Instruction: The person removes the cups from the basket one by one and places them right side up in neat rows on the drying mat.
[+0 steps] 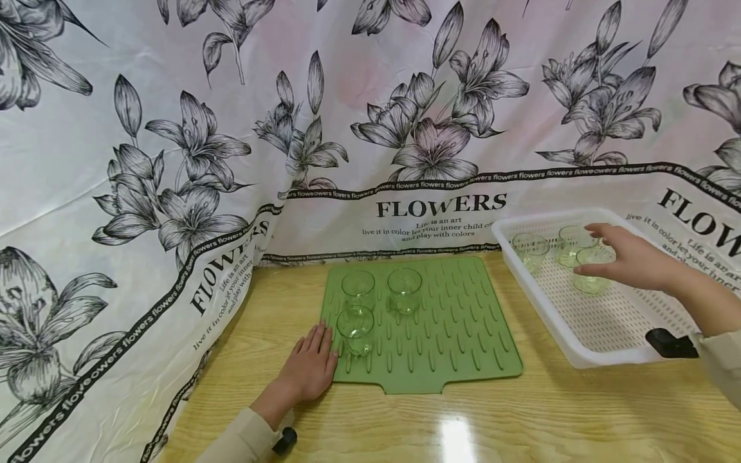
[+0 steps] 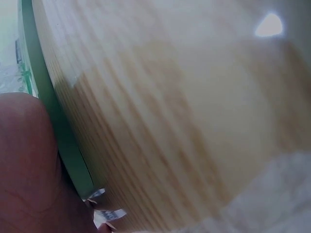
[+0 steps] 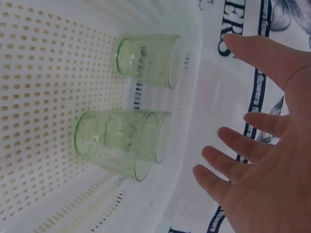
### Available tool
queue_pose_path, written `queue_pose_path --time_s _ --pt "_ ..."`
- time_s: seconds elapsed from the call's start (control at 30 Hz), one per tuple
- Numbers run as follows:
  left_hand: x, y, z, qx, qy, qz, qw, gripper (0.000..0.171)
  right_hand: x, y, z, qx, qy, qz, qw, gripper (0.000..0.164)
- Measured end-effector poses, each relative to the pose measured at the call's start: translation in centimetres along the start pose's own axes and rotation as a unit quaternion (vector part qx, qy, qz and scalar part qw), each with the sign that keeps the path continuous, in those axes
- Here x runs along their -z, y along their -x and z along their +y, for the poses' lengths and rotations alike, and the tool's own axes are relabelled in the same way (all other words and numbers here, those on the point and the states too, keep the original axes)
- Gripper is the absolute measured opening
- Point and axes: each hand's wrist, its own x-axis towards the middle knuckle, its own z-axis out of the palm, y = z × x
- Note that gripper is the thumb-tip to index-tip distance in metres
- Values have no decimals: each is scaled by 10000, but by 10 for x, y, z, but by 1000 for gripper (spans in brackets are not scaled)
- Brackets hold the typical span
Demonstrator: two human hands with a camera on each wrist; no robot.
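Observation:
My right hand (image 1: pixel 633 260) is above the white basket, thumb and fingers spread, holding nothing. Its fingertips overlap the nearest clear green-tinted glass (image 1: pixel 590 284) in the head view. The right wrist view shows the hand apart from that glass (image 3: pixel 109 145) and the two others (image 3: pixel 150 58) in the basket. My left hand (image 1: pixel 309 366) rests with straight fingers at the left edge of the green drying mat (image 1: pixel 463 334); in the left wrist view one of its fingers (image 2: pixel 24 160) lies against the mat edge (image 2: pixel 63 131). Three similar glasses (image 1: pixel 356 331) stand on the mat's left half.
The white perforated basket (image 1: pixel 570 341) stands right of the mat on the wooden table (image 1: pixel 382 424). A flower-printed cloth (image 1: pixel 324 225) hangs behind and along the left side. Black wrist devices (image 1: pixel 671 344) sit at both cuffs.

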Motion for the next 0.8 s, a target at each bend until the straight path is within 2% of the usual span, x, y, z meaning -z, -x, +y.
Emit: queue_pose_path --time_s 0.13,0.33,0.5,0.8 --pt "6 3 3 8 56 -39 10000 60 6 -6 11 -271 -285 -275 9988 102" --pt "-3 -2 -4 43 -180 -34 9998 63 8 -11 26 -715 -731 -480 9936 106" --pt "-10 -6 -10 16 -249 96 9996 62 7 -15 37 -1084 -1062 -408 9876 110" --pt "-12 -7 -12 37 -282 80 9996 63 1 -19 50 -1540 -1448 -233 9771 118"
